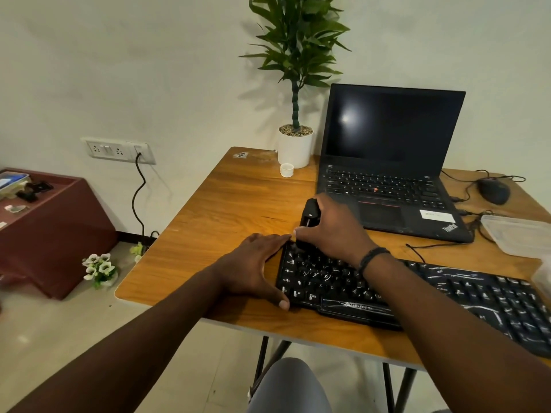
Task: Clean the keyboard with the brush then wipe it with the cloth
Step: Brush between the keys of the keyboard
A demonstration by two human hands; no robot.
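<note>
Two hands are on the job at the left end of the keyboard [417, 290], which lies across the near right part of the tabletop [232, 210] in front of the open laptop [387, 174]. My left hand [253, 263] lies flat on the wood against the keyboard's left edge, fingers [277, 238] straight and spread, thumb reaching the near corner. I judge it is there to brace the board so it does not slide while I brush. It grips nothing.

My right hand [331, 228] is curled round the black brush [310, 213], holding it nearly upright with the working end down on the top-left keys. Its bristles are hidden by my hand and the dark keys, so I cannot tell how firmly they press. Starting at this corner makes sense to me, since I can work rightward along the rows.

White streaks and specks cover the keys, thicker toward the right end, so most of the brushing looks undone. I cannot see the cloth for certain; a pale, translucent container [515, 234] sits at the tabletop's right edge, and wiping comes later.
</note>
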